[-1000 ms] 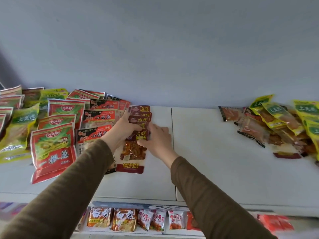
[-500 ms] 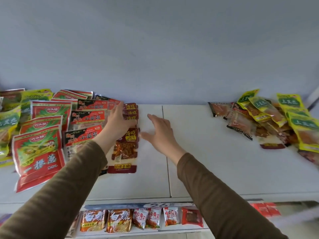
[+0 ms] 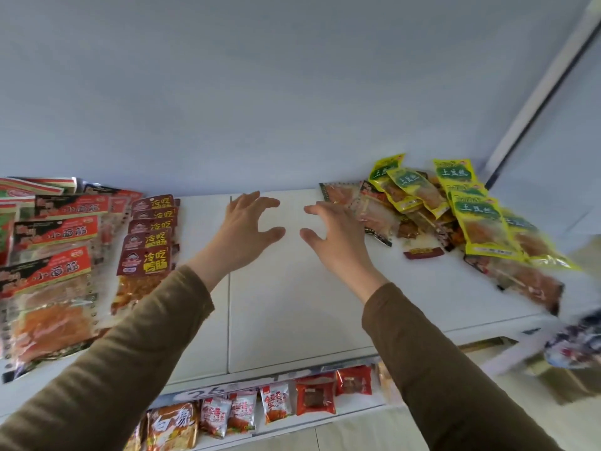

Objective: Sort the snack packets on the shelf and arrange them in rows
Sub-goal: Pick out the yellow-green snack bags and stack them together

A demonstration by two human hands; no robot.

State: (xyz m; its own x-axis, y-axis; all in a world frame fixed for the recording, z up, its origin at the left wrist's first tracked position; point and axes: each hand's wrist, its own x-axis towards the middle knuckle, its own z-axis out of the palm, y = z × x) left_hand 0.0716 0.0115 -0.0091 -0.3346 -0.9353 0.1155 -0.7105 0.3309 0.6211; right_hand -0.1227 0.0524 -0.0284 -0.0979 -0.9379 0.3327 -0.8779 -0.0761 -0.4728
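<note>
Snack packets were found in two conditions on the white shelf [image 3: 286,304]. To the outer side of the left hand [image 3: 242,236], a tidy overlapping row of dark-red packets [image 3: 148,239] had been laid just beside the wrist, with a row of red-and-black packets [image 3: 53,255] beyond it, and green-and-red packets [image 3: 19,190] at the far edge; this part of the sorting was judged to be done. To the outer side of the right hand [image 3: 338,236], a loose heap of yellow-green packets [image 3: 478,219] and clear packets with brownish contents [image 3: 374,213] was left jumbled, and a small dark-red sachet [image 3: 422,253] lay apart in front of it; this heap was judged to be what remained, roughly half of the work. Both hands were held over the bare stretch of shelf between the two groups, fingers spread and slightly curved, nothing being gripped; the right fingertips were placed near, perhaps touching, the closest clear packet, though contact could not be confirmed. Left-most rows were cut off by the frame edge, so their full extent could not be counted. Near ends of the sorted rows were covered by the left sleeve [image 3: 130,353]. Right of the heap, a blurred patterned object [image 3: 575,343] could not be identified. Below the hands, a lower shelf with small packets [image 3: 276,402] was only partly visible.
</note>
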